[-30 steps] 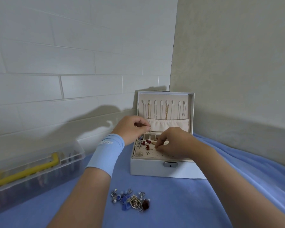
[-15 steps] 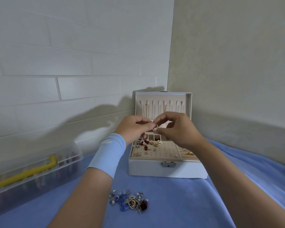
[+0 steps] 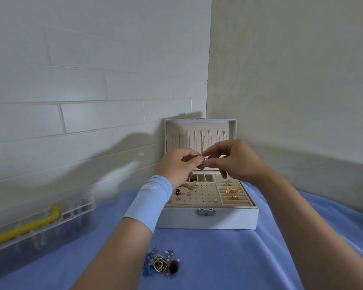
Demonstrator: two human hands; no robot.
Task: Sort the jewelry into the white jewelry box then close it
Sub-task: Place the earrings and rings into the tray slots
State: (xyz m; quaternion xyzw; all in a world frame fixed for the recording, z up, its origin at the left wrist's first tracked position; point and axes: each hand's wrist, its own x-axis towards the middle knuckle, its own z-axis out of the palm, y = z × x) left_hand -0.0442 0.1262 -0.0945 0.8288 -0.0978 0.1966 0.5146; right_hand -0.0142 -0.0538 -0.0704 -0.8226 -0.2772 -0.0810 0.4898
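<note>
Raised off box, left hand, right hand both pinching possible earring

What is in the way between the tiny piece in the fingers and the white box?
Nothing visible. The left hand and the right hand pinch the small piece over the white jewelry box. Its lid stands open, and the tray below lies uncovered.

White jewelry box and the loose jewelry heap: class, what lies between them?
Head view: only bare blue cloth between the white jewelry box and the jewelry heap.
</note>
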